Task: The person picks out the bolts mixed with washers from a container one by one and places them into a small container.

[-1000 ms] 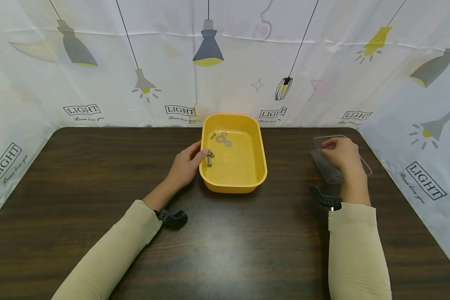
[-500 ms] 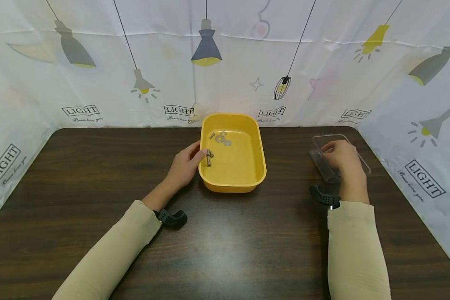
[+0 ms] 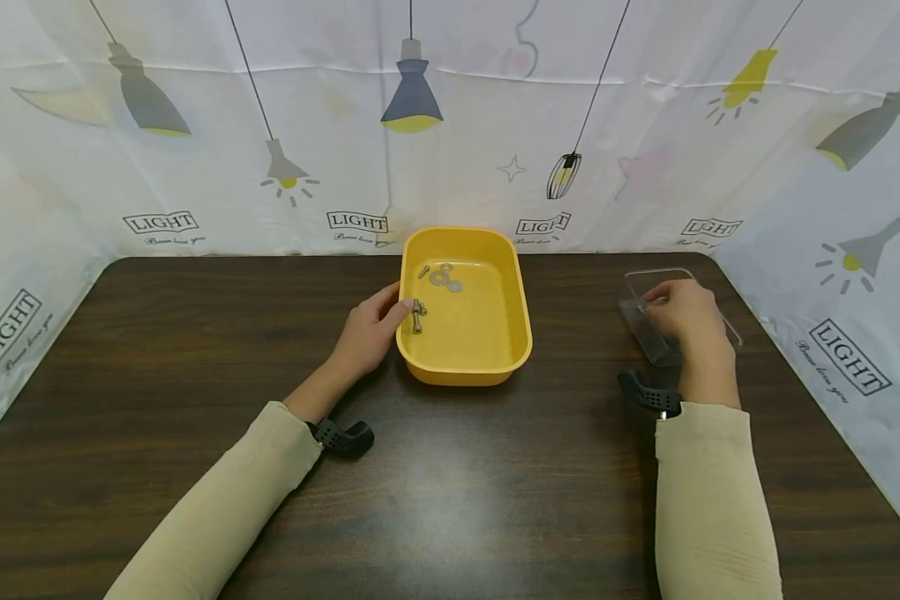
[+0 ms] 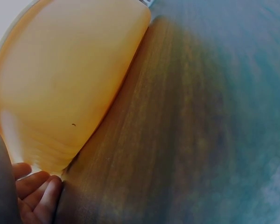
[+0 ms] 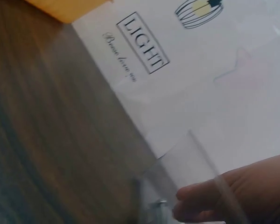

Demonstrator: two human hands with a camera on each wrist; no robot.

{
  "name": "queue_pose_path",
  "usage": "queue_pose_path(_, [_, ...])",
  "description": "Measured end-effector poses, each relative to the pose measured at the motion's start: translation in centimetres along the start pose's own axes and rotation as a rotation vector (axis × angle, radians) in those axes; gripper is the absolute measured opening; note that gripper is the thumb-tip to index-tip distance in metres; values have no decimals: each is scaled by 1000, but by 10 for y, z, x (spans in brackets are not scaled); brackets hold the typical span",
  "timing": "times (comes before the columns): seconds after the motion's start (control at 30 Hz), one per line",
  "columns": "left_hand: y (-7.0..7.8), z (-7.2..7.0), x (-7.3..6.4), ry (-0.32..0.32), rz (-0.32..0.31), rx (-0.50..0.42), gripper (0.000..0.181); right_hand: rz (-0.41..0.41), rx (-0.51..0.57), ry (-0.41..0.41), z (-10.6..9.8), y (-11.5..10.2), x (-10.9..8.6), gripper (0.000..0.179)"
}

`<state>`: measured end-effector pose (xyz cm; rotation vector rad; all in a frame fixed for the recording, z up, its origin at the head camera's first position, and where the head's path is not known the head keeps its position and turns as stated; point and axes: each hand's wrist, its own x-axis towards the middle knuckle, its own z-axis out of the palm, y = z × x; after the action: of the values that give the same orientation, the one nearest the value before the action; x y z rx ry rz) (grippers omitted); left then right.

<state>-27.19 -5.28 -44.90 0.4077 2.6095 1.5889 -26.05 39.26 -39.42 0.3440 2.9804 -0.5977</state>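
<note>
A yellow plastic tray (image 3: 487,333) stands on the dark table. My left hand (image 3: 367,333) holds its left rim, thumb over the edge and fingers against the outer wall (image 4: 60,84). Near the thumb lie several metal bolts (image 3: 417,321); farther back are a small screw (image 3: 423,272) and several flat washers (image 3: 439,277). On the right, my right hand (image 3: 682,310) reaches into a clear plastic box (image 3: 656,343), fingers curled. Through the box wall, a small shiny metal piece (image 5: 159,205) shows close beside my fingertips; whether they pinch it is unclear.
A white curtain printed with lamps (image 3: 465,150) hangs along the table's back edge and at both sides. The dark wooden table (image 3: 525,475) spreads in front of the tray and between it and the box.
Both hands, the tray and the box stay almost in place. Only a slight shift of the whole head view shows.
</note>
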Motion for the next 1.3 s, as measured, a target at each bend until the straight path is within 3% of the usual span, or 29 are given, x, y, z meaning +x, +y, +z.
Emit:
queue_pose_path(0.2, [0, 1, 1, 5, -9, 4, 62, -64, 34, 112, -12, -10, -6, 34])
queue_pose_path(0.4, [-1, 1, 2, 6, -15, 6, 62, -187, 117, 157, -17, -37, -12, 35])
queue_pose_path(0.7, [0, 1, 1, -4, -6, 5, 62, -365, 141, 132, -9, -77, -17, 32])
queue_pose_path(0.9, [0, 1, 2, -2, -12, 13, 63, -427, 222, 57, -5, -104, -25, 32])
queue_pose_path(1.07, [-2, 0, 1, 0, -6, 13, 64, -470, 219, 10, -4, -122, -26, 28])
queue_pose_path(1.3, [-3, 3, 1, 9, -10, 10, 60, -477, 274, 48, -13, -136, -37, 29])
